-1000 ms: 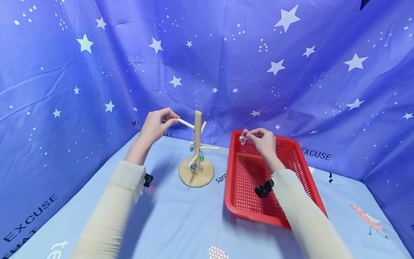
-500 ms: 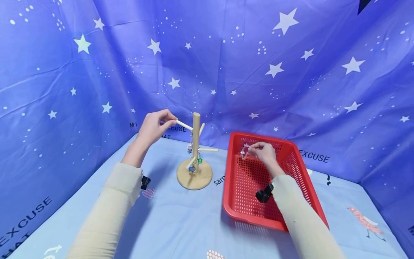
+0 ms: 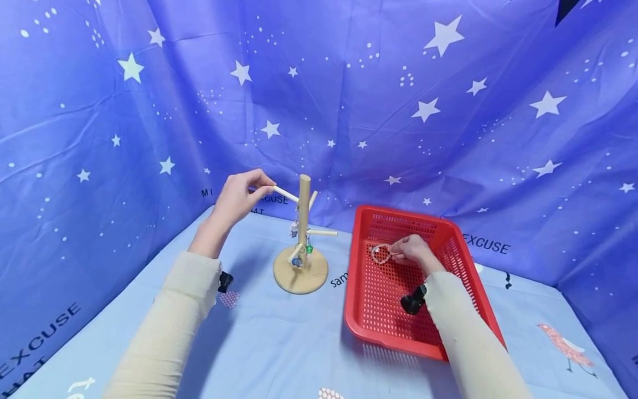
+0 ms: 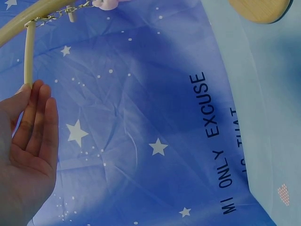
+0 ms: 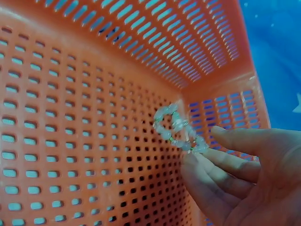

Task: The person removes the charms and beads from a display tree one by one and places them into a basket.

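In the head view my left hand (image 3: 238,197) pinches the end of a thin wooden peg (image 3: 286,193) on a wooden jewelry stand (image 3: 303,221). The left wrist view shows thumb and fingertips on that peg (image 4: 29,56). My right hand (image 3: 412,250) is down inside the red basket (image 3: 351,288). A beaded bracelet (image 3: 381,254) of clear beads is at its fingertips, low in the basket. In the right wrist view the thumb stands apart from the fingers (image 5: 207,181), and the bracelet (image 5: 164,127) touches the fingertips without being pinched.
Trinkets still hang on the stand: a pinkish charm on a chain (image 3: 294,228), a green charm (image 3: 309,249) and a blue one (image 3: 297,261). The stand's round base (image 3: 284,280) rests on a light blue cloth (image 3: 269,332). A starry curtain (image 3: 339,100) rises behind.
My right hand has lowered the bracelet from the basket's rim height into the basket, and its thumb and fingers have parted. The left hand keeps its pinch on the peg.
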Demonstrator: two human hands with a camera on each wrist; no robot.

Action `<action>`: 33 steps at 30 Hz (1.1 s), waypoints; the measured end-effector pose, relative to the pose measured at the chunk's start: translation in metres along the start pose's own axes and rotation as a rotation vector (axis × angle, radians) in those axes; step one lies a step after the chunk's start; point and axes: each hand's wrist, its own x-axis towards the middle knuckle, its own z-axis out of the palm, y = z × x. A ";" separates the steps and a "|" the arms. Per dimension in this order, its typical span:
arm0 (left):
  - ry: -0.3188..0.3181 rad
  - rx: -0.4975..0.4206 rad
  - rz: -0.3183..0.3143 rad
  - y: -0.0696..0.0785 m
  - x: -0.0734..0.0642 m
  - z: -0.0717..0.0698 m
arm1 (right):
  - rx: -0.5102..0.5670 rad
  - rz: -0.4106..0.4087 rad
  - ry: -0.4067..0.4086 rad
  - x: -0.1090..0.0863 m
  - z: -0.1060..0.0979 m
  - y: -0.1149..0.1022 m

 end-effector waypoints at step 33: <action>0.005 0.001 -0.010 0.002 0.000 -0.001 | 0.180 -0.409 -0.234 -0.031 0.092 -0.112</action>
